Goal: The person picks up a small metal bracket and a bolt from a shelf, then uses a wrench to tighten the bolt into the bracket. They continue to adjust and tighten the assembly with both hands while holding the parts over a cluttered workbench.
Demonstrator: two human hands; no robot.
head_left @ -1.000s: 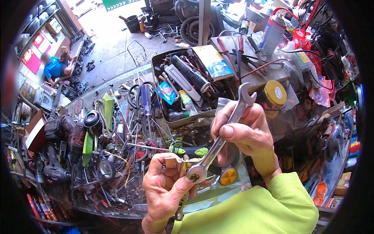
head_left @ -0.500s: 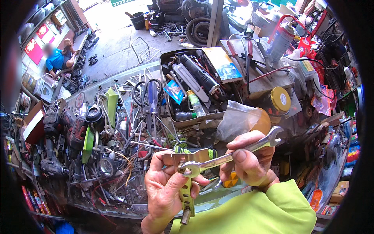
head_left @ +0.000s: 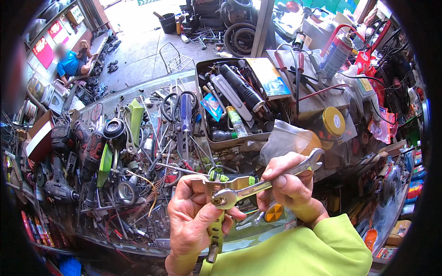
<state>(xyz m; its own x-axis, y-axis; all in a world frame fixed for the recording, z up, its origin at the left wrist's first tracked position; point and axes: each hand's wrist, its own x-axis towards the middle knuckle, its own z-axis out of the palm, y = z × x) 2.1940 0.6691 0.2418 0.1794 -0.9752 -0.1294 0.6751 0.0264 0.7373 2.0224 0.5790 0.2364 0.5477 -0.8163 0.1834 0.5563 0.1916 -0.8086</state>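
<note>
Your L hand (head_left: 189,225) pinches the bracket (head_left: 215,232), R hand (head_left: 293,187) pinches the wrench (head_left: 251,190); seat it sq. on the bolt (head_left: 217,200), brace bracket firmly, turn slowly w/o tilting.

Left of the toolbox (head_left: 244,140), a blue screwdriver (head_left: 186,112) and, farther out, a drill (head_left: 60,188) crowd the desk (head_left: 138,90); the far edge there offers a bare strip. A plastic bag (head_left: 283,140) and a jar (head_left: 334,120) block the toolbox's near right. On its near side, a wrench (head_left: 251,189) bars the gap between left hand (head_left: 191,223) and right hand (head_left: 294,186).
</note>
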